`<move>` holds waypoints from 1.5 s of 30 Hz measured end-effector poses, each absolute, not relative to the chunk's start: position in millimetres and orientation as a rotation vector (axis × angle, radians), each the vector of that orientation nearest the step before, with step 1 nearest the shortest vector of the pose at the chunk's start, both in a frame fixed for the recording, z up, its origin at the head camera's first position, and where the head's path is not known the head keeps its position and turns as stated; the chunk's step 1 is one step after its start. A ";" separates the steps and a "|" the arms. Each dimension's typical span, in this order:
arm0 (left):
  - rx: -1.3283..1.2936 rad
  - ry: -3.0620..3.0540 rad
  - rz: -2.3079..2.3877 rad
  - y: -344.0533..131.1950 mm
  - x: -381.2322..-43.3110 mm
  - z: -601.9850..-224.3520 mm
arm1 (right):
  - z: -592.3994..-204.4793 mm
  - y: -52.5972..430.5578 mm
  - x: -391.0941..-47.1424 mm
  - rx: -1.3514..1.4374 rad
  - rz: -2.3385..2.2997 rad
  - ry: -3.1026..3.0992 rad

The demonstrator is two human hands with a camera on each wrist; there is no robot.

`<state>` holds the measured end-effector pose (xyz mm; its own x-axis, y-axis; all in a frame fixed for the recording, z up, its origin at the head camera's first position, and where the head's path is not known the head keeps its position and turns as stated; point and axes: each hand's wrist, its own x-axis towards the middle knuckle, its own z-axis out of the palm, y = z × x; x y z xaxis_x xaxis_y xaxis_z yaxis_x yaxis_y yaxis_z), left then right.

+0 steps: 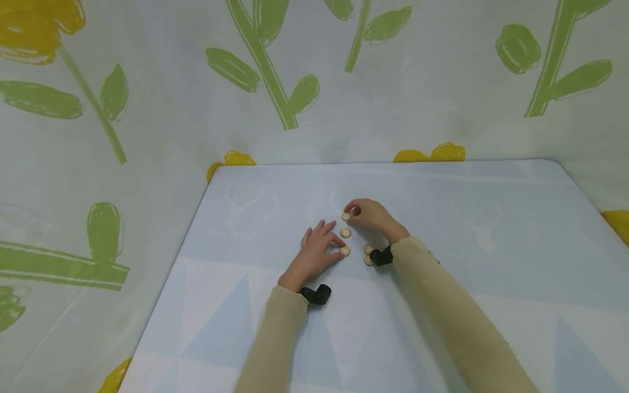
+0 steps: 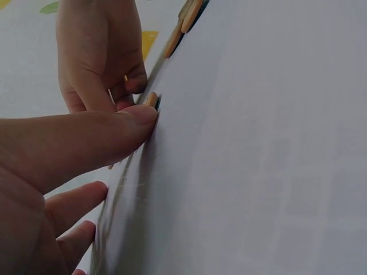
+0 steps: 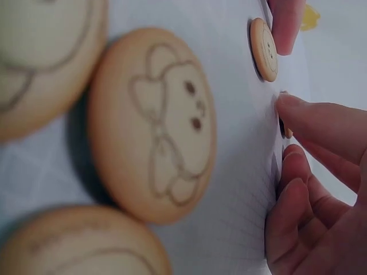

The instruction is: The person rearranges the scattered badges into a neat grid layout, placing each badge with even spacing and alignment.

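Note:
My left hand point(image 1: 316, 254) pinches a small round tan disc point(image 1: 345, 251) between thumb and index finger, its other fingers spread on the table. Farther from me, my right hand point(image 1: 371, 214) has thumb and fingertips on another such disc point(image 1: 346, 216). Between the two lies a third disc point(image 1: 346, 233), so they form a short column. In the left wrist view the left thumb covers most of its disc point(image 2: 151, 99). Close to the right wrist camera, a disc point(image 3: 183, 120) shows a line-drawn cartoon face with a bow; its rim is tan and its underside dark.
A loose group of discs point(image 1: 368, 249) lies by my right wrist, partly hidden under the black wrist camera point(image 1: 381, 256). The pale blue and white table point(image 1: 236, 327) meets a hanging cloth point(image 1: 172, 98) with green leaves and yellow flowers at its back and left.

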<state>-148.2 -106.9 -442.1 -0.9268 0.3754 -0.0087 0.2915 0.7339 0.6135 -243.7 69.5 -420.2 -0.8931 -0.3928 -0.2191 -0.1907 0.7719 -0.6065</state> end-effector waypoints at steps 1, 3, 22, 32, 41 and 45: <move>0.544 2.802 0.962 -107.1 -147.8 -442.2 | -420.4 69.4 -243.2 -0.452 -0.847 2.633; 0.548 2.799 0.974 -107.5 -146.8 -442.1 | -421.3 69.1 -242.5 -0.455 -0.841 2.638; 0.564 2.807 0.976 -107.3 -148.5 -442.3 | -423.2 67.5 -244.1 -0.447 -0.811 2.671; 0.565 2.810 0.978 -107.4 -148.4 -444.4 | -423.5 68.2 -244.8 -0.436 -0.818 2.647; 0.549 2.798 0.964 -106.5 -149.6 -444.4 | -422.9 68.6 -245.0 -0.438 -0.817 2.642; 0.551 2.800 0.965 -106.2 -149.0 -444.4 | -421.7 68.4 -243.7 -0.442 -0.796 2.648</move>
<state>-149.0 -106.2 -444.4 -0.9252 0.3795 -0.0029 0.2971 0.7290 0.6166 -243.7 68.4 -421.7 -0.8940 -0.3850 -0.2291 -0.1948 0.7946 -0.5751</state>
